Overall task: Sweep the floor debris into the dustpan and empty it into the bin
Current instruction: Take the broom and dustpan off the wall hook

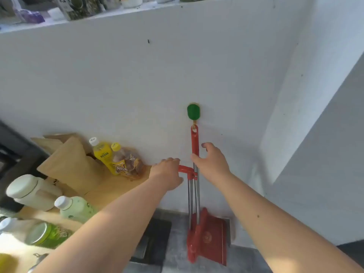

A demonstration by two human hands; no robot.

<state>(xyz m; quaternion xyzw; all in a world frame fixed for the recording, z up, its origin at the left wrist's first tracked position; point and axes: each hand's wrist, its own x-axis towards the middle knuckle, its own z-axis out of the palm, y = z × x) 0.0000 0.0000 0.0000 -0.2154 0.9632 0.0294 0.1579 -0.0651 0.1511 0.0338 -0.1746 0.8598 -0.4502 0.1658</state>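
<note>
A red broom and a red dustpan (210, 237) hang together against the white wall, their steel poles side by side. The broom's red handle (195, 140) hangs from a green wall hook (193, 111). My left hand (167, 174) grips the dustpan's short red handle (185, 168), which sticks out to the left. My right hand (211, 161) is at the broom pole just below the red grip, thumb against the pole and fingers spread behind it, not closed around it. No bin and no debris are in view.
A wooden table (110, 188) at the left carries drink bottles (102, 154), a white jug (29, 192), a green can (47, 233) and brown paper bags (69, 162). A cluttered shelf (78, 12) runs above. A wall corner (279, 115) juts out right. Grey floor tiles (177, 243) lie below.
</note>
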